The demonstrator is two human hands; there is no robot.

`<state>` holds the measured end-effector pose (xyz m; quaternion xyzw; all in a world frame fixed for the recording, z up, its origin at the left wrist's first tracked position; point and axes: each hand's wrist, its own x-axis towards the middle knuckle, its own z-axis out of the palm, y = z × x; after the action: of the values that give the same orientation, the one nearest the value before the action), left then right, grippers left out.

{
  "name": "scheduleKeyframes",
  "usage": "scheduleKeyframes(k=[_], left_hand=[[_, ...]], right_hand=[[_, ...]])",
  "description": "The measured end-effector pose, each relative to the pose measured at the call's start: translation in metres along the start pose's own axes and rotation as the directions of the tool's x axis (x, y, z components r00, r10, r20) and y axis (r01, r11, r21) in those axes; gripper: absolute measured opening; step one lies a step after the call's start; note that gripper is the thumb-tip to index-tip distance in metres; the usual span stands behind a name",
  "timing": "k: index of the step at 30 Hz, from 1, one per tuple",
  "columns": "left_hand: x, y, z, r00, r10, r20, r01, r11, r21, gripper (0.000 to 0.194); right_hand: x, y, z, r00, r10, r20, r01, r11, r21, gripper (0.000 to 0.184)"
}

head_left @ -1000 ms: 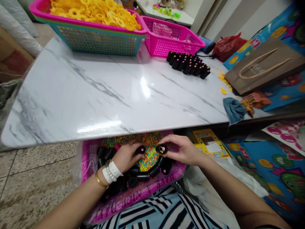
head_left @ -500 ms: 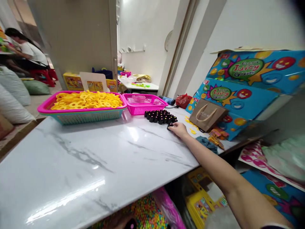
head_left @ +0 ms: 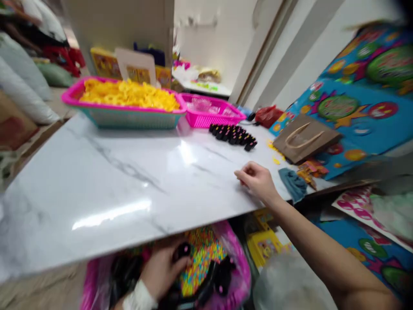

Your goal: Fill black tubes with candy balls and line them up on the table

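Low in the view, my left hand [head_left: 163, 269] is closed around a small black cylinder [head_left: 183, 250] with a pink dot on its end. It is over a pink basket [head_left: 240, 275] below the table edge, which holds many tiny multicoloured beads [head_left: 204, 254] and more black pieces [head_left: 222, 275]. My right hand [head_left: 256, 181] is just above the white marbled table [head_left: 129, 185], fingers curled together with nothing visible in them. Beyond it, several black cylinders [head_left: 234, 134] stand in a tight group, pink and yellow dots on their tops.
A pink-rimmed basket [head_left: 129, 116] heaped with yellow rings stands at the back left, beside a pink basket [head_left: 214, 120]. On the right are a brown paper bag [head_left: 305, 140], a blue cloth [head_left: 293, 184] and blue gum boxes [head_left: 364, 107]. White sacks [head_left: 29, 77] lie at far left.
My right hand has drawn back from the black cylinders toward me, leaving the one it held at the group's near end. The view has tipped down, showing more of my left hand and the lower basket.
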<state>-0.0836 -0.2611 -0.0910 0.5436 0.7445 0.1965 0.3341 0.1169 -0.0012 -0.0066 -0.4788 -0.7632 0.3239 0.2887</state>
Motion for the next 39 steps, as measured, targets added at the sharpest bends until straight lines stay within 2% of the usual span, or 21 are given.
scheduleKeyframes(k=[1,3,4,5,7,10,12,14,16,18,20,21,23,25,27,28,30,32,34,36,39], left_hand=[[-0.001,0.005,-0.002,1.000,-0.014,0.023,0.015,1.000,-0.021,0.037],[0.000,0.011,-0.004,0.998,-0.029,0.057,0.034,0.996,-0.088,0.040],[0.000,0.013,-0.003,0.997,-0.023,0.079,0.034,0.990,-0.138,0.041],[0.000,0.014,-0.002,0.995,-0.010,0.102,0.030,0.979,-0.200,0.040],[-0.002,0.015,0.002,0.988,0.021,0.153,0.023,0.959,-0.283,0.032],[-0.007,0.014,0.006,0.977,0.080,0.198,-0.021,0.959,-0.284,0.025],[-0.009,0.012,0.003,0.985,0.133,0.108,-0.113,0.978,-0.177,0.035],[-0.010,0.010,-0.005,0.984,0.173,-0.051,-0.170,0.983,0.064,0.044],[-0.013,0.007,-0.017,0.970,0.179,-0.163,-0.114,0.932,0.345,0.043],[-0.019,0.005,-0.028,0.969,0.135,-0.205,-0.005,0.846,0.533,0.040],[-0.028,0.004,-0.037,0.974,0.074,-0.215,0.080,0.771,0.632,0.039],[-0.034,0.004,-0.040,0.977,0.047,-0.209,0.107,0.740,0.664,0.039],[-0.046,0.004,-0.044,0.981,0.011,-0.194,0.132,0.696,0.706,0.038],[-0.057,0.004,-0.047,0.981,0.004,-0.193,0.141,0.665,0.733,0.039],[-0.065,0.004,-0.050,0.980,0.011,-0.200,0.146,0.642,0.752,0.039],[-0.066,0.003,-0.052,0.981,0.011,-0.195,0.143,0.635,0.759,0.038],[-0.065,0.002,-0.054,0.986,0.009,-0.169,0.126,0.631,0.765,0.034],[-0.060,0.000,-0.055,0.991,0.018,-0.134,0.092,0.641,0.762,0.029],[-0.054,-0.004,-0.055,0.994,0.052,-0.094,0.038,0.655,0.754,0.025],[-0.049,-0.010,-0.053,0.993,0.098,-0.063,-0.018,0.666,0.746,0.024],[-0.045,-0.030,-0.048,0.982,0.128,-0.137,0.000,0.731,0.682,0.033]], right_hand=[[-0.033,-0.011,0.006,0.982,-0.139,0.128,0.133,0.989,0.059,0.025],[-0.091,-0.027,0.021,0.854,-0.369,0.368,0.340,0.929,0.143,0.017],[-0.113,-0.030,0.031,0.787,-0.422,0.451,0.391,0.906,0.165,0.015],[-0.131,-0.030,0.042,0.735,-0.449,0.509,0.420,0.890,0.179,0.023],[-0.151,-0.021,0.066,0.688,-0.448,0.571,0.427,0.886,0.182,0.037],[-0.149,0.003,0.093,0.673,-0.404,0.620,0.433,0.894,0.112,0.036],[-0.137,0.013,0.099,0.662,-0.352,0.662,0.492,0.870,-0.029,0.044],[-0.128,0.015,0.099,0.639,-0.310,0.704,0.580,0.795,-0.177,0.049],[-0.125,0.010,0.098,0.571,-0.289,0.768,0.670,0.705,-0.233,0.044],[-0.128,0.003,0.099,0.465,-0.293,0.836,0.732,0.658,-0.177,0.035],[-0.132,-0.003,0.101,0.380,-0.335,0.862,0.728,0.683,-0.055,0.030],[-0.134,-0.005,0.101,0.364,-0.376,0.852,0.693,0.721,0.022,0.030],[-0.133,-0.006,0.099,0.403,-0.462,0.790,0.565,0.805,0.183,0.033],[-0.130,-0.003,0.092,0.510,-0.491,0.706,0.412,0.860,0.301,0.035],[-0.126,0.002,0.084,0.623,-0.433,0.651,0.282,0.901,0.330,0.034],[-0.125,0.005,0.078,0.663,-0.383,0.643,0.209,0.920,0.332,0.033],[-0.124,0.008,0.066,0.704,-0.278,0.653,0.025,0.929,0.369,0.032],[-0.124,0.006,0.050,0.719,-0.221,0.659,-0.123,0.893,0.433,0.034],[-0.122,-0.002,0.031,0.744,-0.234,0.626,-0.131,0.868,0.479,0.034],[-0.116,-0.012,0.011,0.785,-0.271,0.557,-0.065,0.858,0.509,0.032],[-0.093,-0.015,-0.013,0.895,-0.248,0.370,-0.011,0.818,0.575,0.040]])
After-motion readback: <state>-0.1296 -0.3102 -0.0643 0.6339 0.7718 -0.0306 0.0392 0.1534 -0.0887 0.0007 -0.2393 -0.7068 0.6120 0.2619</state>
